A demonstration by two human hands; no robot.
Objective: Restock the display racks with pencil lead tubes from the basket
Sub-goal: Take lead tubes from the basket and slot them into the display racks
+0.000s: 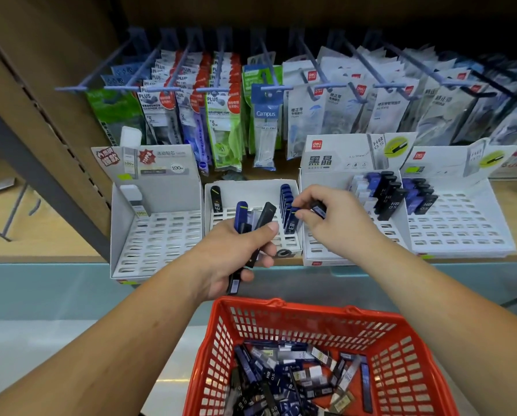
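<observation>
My left hand [245, 253] grips a bundle of blue and black pencil lead tubes [255, 219] in front of the second white display rack [221, 187]. My right hand [329, 217] pinches one dark tube [319, 209] over the right side of that rack, beside a row of blue tubes [287, 205] standing in its slots. A lone black tube [215, 199] stands at the rack's back left. The red basket [281, 307] below holds many loose tubes [296, 376].
Three more white racks sit on the shelf: a left one [158, 235] nearly bare, and two right ones [320, 175] [461, 226] with black and blue tubes at the back. Packaged correction tapes [311, 94] hang on pegs above. A shelf upright [41, 163] slants at left.
</observation>
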